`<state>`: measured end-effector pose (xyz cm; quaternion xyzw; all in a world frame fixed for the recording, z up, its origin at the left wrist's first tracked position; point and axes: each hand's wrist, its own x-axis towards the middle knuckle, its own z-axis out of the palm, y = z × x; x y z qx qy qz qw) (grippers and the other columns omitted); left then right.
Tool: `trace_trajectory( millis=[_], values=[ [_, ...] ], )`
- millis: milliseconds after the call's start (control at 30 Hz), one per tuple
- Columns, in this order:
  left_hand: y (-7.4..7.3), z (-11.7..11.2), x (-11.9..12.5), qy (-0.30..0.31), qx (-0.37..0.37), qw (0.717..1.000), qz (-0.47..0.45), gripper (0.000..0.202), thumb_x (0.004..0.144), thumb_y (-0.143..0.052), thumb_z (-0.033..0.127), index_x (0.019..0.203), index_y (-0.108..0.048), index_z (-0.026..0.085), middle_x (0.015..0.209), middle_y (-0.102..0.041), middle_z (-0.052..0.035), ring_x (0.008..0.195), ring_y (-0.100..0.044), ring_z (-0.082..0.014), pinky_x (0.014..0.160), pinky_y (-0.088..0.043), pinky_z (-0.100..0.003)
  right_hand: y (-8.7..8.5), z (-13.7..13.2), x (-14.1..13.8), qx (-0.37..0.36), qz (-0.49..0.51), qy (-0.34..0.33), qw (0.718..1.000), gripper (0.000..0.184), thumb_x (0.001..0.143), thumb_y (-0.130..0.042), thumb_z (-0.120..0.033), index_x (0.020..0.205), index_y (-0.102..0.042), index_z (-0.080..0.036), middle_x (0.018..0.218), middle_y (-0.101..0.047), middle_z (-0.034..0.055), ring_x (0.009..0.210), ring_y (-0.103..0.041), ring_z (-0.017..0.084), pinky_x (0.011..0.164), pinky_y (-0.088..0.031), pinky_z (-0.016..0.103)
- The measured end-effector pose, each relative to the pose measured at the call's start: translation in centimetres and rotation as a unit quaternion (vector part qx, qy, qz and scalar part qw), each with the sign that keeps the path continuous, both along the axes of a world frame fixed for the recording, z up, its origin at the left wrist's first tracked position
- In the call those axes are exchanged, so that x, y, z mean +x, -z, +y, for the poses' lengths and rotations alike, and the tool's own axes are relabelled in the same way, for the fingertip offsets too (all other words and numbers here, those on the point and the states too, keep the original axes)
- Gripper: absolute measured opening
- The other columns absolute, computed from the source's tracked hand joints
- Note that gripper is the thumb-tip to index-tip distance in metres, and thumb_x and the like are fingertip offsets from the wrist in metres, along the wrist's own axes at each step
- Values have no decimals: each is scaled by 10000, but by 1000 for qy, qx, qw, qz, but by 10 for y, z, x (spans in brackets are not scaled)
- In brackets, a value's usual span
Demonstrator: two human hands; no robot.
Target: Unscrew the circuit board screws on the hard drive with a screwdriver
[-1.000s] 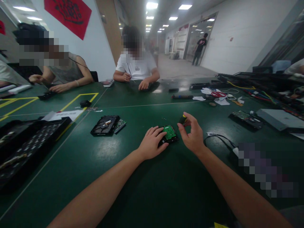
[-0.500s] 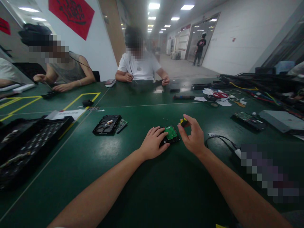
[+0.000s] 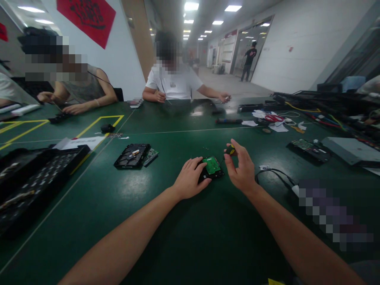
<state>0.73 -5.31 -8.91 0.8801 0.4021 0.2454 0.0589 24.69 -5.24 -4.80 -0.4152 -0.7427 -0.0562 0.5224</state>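
Note:
A small black hard drive with a green circuit board [image 3: 212, 166] lies face up on the dark green table [image 3: 166, 221]. My left hand [image 3: 188, 180] rests on its left side, fingers curled over the edge, holding it down. My right hand [image 3: 242, 168] pinches a small screwdriver with a black and yellow handle [image 3: 229, 150], its tip angled down toward the board's right edge.
Another opened drive with a loose board [image 3: 134, 155] lies to the left. A black tray [image 3: 32, 178] fills the left edge. Cables [image 3: 274, 174] and a further drive [image 3: 307, 149] lie to the right. Two seated people work across the table; one stands far down the corridor.
My hands and the screwdriver stay nearly in place over the board. The seated person in white has stretched an arm out to the right.

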Motion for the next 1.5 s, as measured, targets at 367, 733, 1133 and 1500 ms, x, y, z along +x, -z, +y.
trace_trajectory(
  millis=[367, 733, 1133, 1500],
  values=[
    [0, 0, 0, -1, -3, 1000, 1, 619, 972, -636, 543, 1470, -527, 191, 1570, -507, -175, 1485, -461, -367, 1263, -343, -607, 4, 0, -1, -2, 7, 10, 1000, 593, 1040, -566, -255, 1603, -383, -296, 1378, -645, 136, 1060, -705, 274, 947, -619, 519],
    [1, 0, 0, -2, -1, 1000, 3, 617, 978, -625, 551, 1464, -528, 183, 1571, -504, -184, 1493, -450, -373, 1265, -335, -613, 1, 0, 0, 20, -12, 20, 1000, 568, 1026, -591, -241, 1572, -446, -304, 1289, -667, 123, 1020, -700, 270, 947, -613, 515],
    [0, 0, 0, -2, 1, 1000, 0, 625, 979, -625, 546, 1484, -515, 195, 1568, -505, -177, 1487, -455, -371, 1263, -338, -613, -3, 0, 0, 48, -1, 30, 998, 552, 965, -719, -278, 1478, -519, -302, 1199, -640, 105, 975, -672, 260, 816, -630, 465],
    [1, 1, 0, -3, -4, 1000, 0, 604, 970, -637, 550, 1459, -537, 211, 1575, -499, -162, 1490, -454, -369, 1261, -343, -613, 6, 2, 0, -13, 18, 0, 1000, 599, 1041, -551, -261, 1612, -373, -274, 1360, -664, 143, 1073, -722, 286, 949, -627, 525]
  ],
)
